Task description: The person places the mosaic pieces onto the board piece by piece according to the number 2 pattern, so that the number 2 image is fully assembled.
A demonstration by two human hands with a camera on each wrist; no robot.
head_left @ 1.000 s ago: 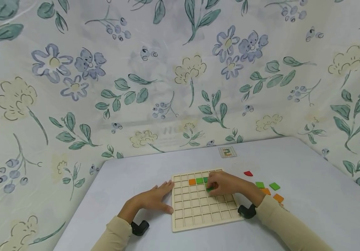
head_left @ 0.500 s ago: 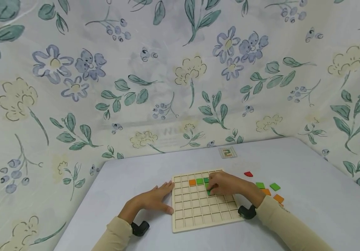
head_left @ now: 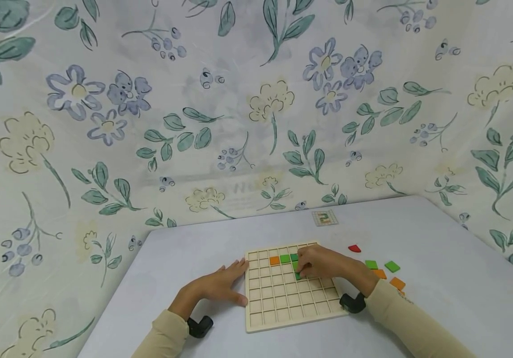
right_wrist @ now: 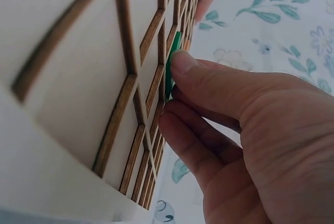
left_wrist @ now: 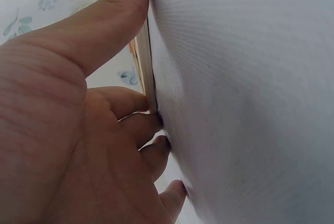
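A pale wooden grid board (head_left: 269, 304) lies on the white table. Along its far part sit an orange tile (head_left: 275, 260), a light green tile (head_left: 285, 258) and a dark green tile (head_left: 294, 257), with another light green tile (head_left: 295, 265) below the last. My right hand (head_left: 321, 262) pinches a green tile (right_wrist: 171, 65) by its edge, thumb against it, tilted within a cell in the right wrist view. Spread along the board's left side, my left hand (head_left: 218, 284) rests with thumb and fingertips at the edge.
Right of the board lie loose green tiles (head_left: 392, 266) and orange tiles (head_left: 397, 283), partly behind my right forearm. Farther back are a red piece (head_left: 354, 248) and a small gridded card (head_left: 325, 217) with a coloured pattern. A floral curtain (head_left: 238, 109) hangs behind the table.
My right fingers and the green tile have shifted slightly toward me on the board, and more of the light green tile above shows. The left hand stays put.
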